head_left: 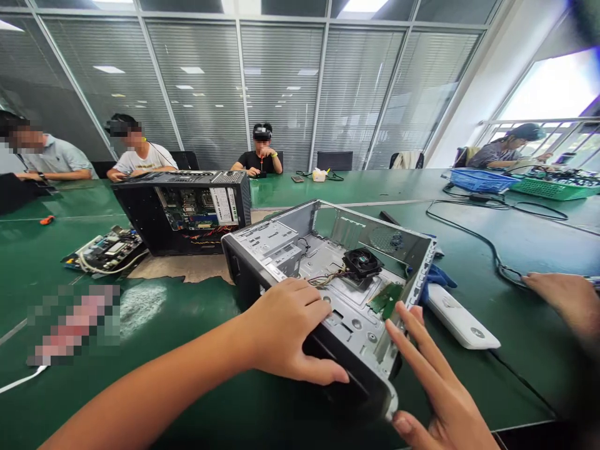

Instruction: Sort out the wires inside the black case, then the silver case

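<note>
In front of me a computer case (344, 340) lies tilted on the table with its side off. My left hand (285, 328) is closed over its near edge, fingers inside the rim and thumb along the black outside. At the near right corner is my right hand (434, 381), fingers stretched and apart against the metal edge, thumb low by the corner. Inside the case sit a black cooling fan (362, 262) with wires and a green circuit board (385, 300), close to my right fingertips.
Another open computer case (187, 212) stands on cardboard (182, 269), with a motherboard (112, 250) beside it. To the right lie a white power bank-like block (462, 319), a blue cloth (440, 278) and cables. Another person's hand (565, 297) is at far right. Baskets (482, 179) and several people are beyond.
</note>
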The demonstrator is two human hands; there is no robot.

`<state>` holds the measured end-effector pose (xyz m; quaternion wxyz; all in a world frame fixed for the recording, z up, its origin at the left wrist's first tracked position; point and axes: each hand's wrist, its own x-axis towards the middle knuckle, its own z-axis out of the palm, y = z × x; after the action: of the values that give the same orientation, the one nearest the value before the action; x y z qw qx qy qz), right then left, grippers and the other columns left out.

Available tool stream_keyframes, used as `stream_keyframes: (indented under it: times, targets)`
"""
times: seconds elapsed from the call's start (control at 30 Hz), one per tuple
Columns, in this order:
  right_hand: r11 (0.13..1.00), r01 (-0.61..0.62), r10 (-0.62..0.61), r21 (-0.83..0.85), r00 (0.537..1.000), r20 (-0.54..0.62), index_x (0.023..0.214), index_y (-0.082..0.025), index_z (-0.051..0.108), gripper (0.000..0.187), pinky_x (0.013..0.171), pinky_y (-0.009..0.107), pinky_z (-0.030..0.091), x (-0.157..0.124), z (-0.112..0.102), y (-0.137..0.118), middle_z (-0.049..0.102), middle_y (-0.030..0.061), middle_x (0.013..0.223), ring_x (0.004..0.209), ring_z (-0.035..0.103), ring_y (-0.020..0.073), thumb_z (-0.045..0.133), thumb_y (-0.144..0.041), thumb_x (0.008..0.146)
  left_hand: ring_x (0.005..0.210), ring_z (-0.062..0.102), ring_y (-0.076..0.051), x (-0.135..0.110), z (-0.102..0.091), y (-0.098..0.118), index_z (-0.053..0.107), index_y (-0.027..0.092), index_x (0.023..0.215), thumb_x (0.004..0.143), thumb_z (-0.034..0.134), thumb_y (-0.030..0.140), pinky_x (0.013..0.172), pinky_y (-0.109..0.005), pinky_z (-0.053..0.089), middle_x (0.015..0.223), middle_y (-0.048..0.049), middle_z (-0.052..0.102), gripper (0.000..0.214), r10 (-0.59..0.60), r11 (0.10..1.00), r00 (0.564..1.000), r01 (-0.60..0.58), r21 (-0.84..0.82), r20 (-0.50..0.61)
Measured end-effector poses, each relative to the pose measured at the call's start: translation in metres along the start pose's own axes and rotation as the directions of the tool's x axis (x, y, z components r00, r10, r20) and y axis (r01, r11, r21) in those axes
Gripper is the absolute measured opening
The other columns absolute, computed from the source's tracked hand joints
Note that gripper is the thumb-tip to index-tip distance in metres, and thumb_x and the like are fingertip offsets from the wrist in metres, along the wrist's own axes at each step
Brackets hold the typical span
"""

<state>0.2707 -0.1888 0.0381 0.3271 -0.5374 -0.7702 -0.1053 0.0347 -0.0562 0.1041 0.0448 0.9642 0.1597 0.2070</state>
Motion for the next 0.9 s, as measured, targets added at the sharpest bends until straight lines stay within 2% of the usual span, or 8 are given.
stream_keyframes:
  times: [0.13,0.23,0.33,0.47,0.53,0.6,0.73,0.9]
  targets:
    - [0.999,0.019,-0.019,0.026,1.000,-0.009,0.156,-0.026,0.032,0.072,0.098,0.053,0.054,-0.006,0.002,-0.015,0.046,0.0141,0.153,0.137,0.045,0.0415,0.056,-0.043,0.090,0.081,0.058,-0.023,-0.027,-0.018,0.006,0.064,0.017,0.091,0.075,0.059,0.074,0.078,-0.037,0.045,0.087,-0.0080,0.067,0.059,-0.025,0.999,1.000,0.026,-0.031,0.018]
    - [0.992,0.121,-0.119,0.022,0.991,-0.058,0.154,-0.027,0.036,0.071,0.105,0.056,0.048,-0.009,0.008,-0.025,0.057,0.0126,0.142,0.129,0.056,0.0381,0.059,-0.035,0.088,0.070,0.053,-0.020,-0.048,-0.033,0.005,0.063,0.018,0.085,0.086,0.031,0.079,0.068,-0.035,0.040,0.078,-0.0067,0.065,0.069,-0.042,0.995,0.999,0.042,-0.089,0.006]
    - [0.979,0.206,-0.205,-0.010,0.970,-0.133,0.153,-0.030,0.036,0.070,0.110,0.064,0.039,-0.006,0.010,-0.026,0.061,0.0115,0.138,0.125,0.059,0.0373,0.059,-0.028,0.088,0.062,0.050,-0.017,-0.070,-0.048,0.000,0.060,0.019,0.075,0.098,0.013,0.063,0.063,-0.035,0.035,0.066,-0.0043,0.060,0.068,-0.047,0.986,0.998,0.051,-0.157,0.029]
    - [0.988,0.070,-0.097,-0.139,0.975,-0.199,0.153,-0.029,0.035,0.070,0.111,0.073,0.027,0.007,0.002,-0.003,0.047,0.0147,0.148,0.137,0.043,0.0451,0.059,-0.024,0.088,0.056,0.046,-0.016,-0.102,-0.067,-0.011,0.051,0.020,0.063,0.103,0.020,0.044,0.061,-0.034,0.033,0.054,-0.0016,0.054,0.056,-0.065,0.981,0.996,0.074,-0.181,0.053]
    - [0.984,-0.007,-0.030,-0.178,0.979,-0.204,0.155,-0.030,0.031,0.069,0.112,0.074,0.025,0.010,-0.002,0.012,0.039,0.0145,0.153,0.140,0.037,0.0470,0.057,-0.028,0.090,0.055,0.044,-0.015,-0.117,-0.076,-0.018,0.046,0.020,0.059,0.102,0.028,0.036,0.060,-0.034,0.033,0.053,-0.0012,0.051,0.049,-0.104,0.978,0.993,0.114,-0.174,0.063]
    - [0.984,0.004,-0.034,-0.176,0.986,-0.166,0.155,-0.029,0.031,0.066,0.108,0.074,0.028,0.009,-0.003,0.023,0.037,0.0155,0.155,0.139,0.036,0.0492,0.052,-0.039,0.093,0.056,0.042,-0.015,-0.129,-0.085,-0.026,0.040,0.020,0.057,0.100,0.034,0.030,0.061,-0.033,0.034,0.052,-0.0005,0.046,0.045,-0.138,0.973,0.987,0.150,-0.176,0.077]
    - [0.981,0.160,-0.172,-0.108,0.978,-0.120,0.148,-0.031,0.043,0.062,0.101,0.064,0.043,-0.006,0.002,0.022,0.060,0.0134,0.131,0.126,0.052,0.0444,0.057,-0.045,0.090,0.055,0.041,-0.016,-0.139,-0.097,-0.041,0.039,0.021,0.054,0.096,0.040,0.025,0.060,-0.033,0.036,0.051,-0.0002,0.044,0.042,-0.162,0.966,0.975,0.188,-0.176,0.152]
    - [0.991,0.111,-0.124,-0.073,0.969,-0.215,0.136,-0.031,0.056,0.048,0.098,0.063,0.042,-0.014,0.010,0.005,0.068,0.0128,0.115,0.118,0.056,0.0435,0.060,-0.042,0.090,0.053,0.038,-0.014,-0.136,-0.100,-0.049,0.038,0.020,0.053,0.095,0.043,0.023,0.062,-0.031,0.037,0.051,0.0018,0.041,0.042,-0.201,0.969,0.955,0.226,-0.097,0.219]
